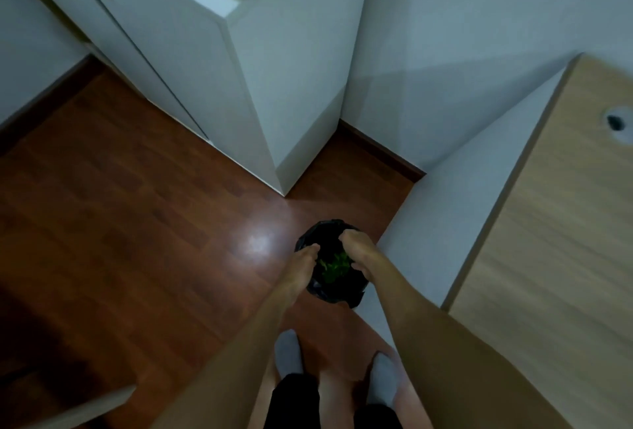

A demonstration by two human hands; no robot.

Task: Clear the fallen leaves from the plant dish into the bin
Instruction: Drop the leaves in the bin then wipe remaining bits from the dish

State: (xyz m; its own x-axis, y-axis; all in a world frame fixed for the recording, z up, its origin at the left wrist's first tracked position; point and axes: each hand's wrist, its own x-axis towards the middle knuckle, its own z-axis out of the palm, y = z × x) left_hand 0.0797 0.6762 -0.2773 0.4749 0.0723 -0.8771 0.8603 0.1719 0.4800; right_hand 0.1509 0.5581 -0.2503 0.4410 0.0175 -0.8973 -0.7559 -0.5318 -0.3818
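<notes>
A small bin lined with a black plastic bag (322,233) stands on the wooden floor just ahead of my feet. Green leaves (334,266) lie inside it. My left hand (305,259) grips the bag's left rim. My right hand (359,250) grips the rim on the right side, its fingers curled over the black plastic. Both arms reach straight down to the bin. The plant dish is not in view.
A white cabinet (274,86) stands on the floor behind the bin. A light wooden desk (555,240) with a white side panel rises close on the right. My feet in grey socks (289,353) are just behind the bin. Reddish wood floor (120,223) stretches left.
</notes>
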